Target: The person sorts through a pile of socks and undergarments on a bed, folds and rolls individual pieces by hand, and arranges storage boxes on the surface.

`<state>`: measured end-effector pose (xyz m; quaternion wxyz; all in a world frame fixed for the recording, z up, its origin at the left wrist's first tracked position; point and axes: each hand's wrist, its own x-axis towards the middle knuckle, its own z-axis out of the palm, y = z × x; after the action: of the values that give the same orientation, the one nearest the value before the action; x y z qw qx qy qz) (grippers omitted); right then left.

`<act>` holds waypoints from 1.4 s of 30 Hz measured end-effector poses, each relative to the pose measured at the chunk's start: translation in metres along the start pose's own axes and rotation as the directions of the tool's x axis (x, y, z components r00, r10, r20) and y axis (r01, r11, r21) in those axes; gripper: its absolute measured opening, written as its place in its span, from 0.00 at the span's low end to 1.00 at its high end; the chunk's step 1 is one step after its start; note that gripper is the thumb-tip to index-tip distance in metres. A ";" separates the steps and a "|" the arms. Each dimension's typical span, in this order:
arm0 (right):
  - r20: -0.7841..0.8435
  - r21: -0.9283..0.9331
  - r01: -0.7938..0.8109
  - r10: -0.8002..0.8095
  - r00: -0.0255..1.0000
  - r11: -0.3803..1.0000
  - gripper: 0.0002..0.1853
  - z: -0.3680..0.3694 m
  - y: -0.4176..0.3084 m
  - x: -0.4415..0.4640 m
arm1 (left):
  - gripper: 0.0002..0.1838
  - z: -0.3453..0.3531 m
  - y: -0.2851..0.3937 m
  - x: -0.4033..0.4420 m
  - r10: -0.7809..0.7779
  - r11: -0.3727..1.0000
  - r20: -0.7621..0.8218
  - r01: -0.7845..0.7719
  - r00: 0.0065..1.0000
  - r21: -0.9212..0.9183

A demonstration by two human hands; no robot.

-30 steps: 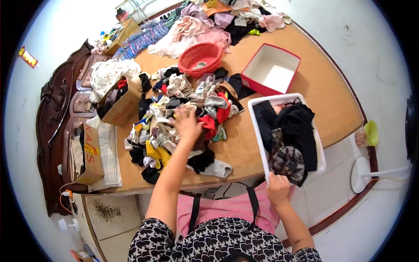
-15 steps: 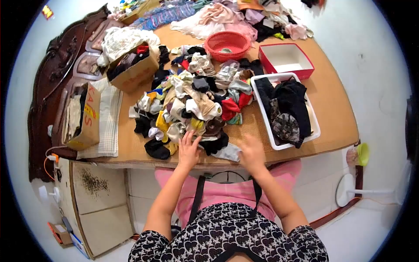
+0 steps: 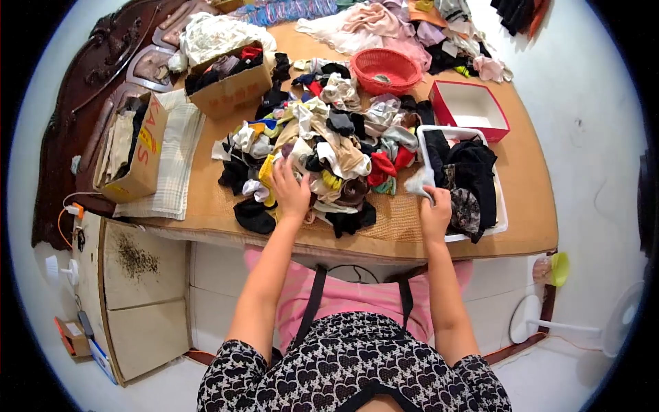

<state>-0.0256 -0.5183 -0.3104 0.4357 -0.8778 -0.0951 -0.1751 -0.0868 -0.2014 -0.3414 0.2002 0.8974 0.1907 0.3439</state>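
A large mixed pile of socks (image 3: 336, 147) lies on the tan woven mat (image 3: 391, 220). My left hand (image 3: 291, 189) rests on the pile's near left part, fingers apart, beside a yellow piece. Pinched in my right hand (image 3: 436, 213) is a light grey sock (image 3: 419, 183), lifted at the left edge of the white tray (image 3: 506, 199). Black clothing (image 3: 473, 165) and a dark patterned piece (image 3: 464, 206) lie in that tray.
Behind the pile stands a red basket (image 3: 386, 69), with a red-rimmed white box (image 3: 473, 106) to its right. Two cardboard boxes (image 3: 230, 96) (image 3: 147, 154) hold clothes at the left. More clothes (image 3: 384, 27) are heaped at the back.
The tray, which my right hand gripped at first, was let go. My right hand has since taken the light grey sock from the pile's front edge and moved it right. My left hand shifted over the pile.
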 end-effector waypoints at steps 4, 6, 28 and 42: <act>0.130 -0.259 0.153 -0.123 0.984 0.954 0.14 0.000 0.010 -0.014 | 0.27 0.031 -0.012 0.028 -0.255 0.965 0.129 0.245 0.958 0.089; 0.118 -0.225 0.116 -0.091 0.989 0.967 0.14 0.003 0.010 -0.029 | 0.19 0.028 -0.007 0.033 -0.150 0.986 0.118 0.140 0.982 0.096; 0.818 0.575 -0.793 0.177 0.548 -0.201 0.31 0.022 -0.021 -0.061 | 0.08 -0.031 0.078 -0.117 -0.060 0.162 0.878 0.873 0.475 -0.461; 0.584 0.515 -0.857 0.738 0.338 -0.015 0.24 0.039 0.074 -0.068 | 0.31 -0.020 0.029 -0.039 -0.154 0.988 0.001 0.154 0.988 0.020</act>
<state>-0.0557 -0.5328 -0.4125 0.7714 -0.4941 0.3297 0.2285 -0.1218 -0.2401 -0.3344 0.2177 0.8823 0.2627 0.3243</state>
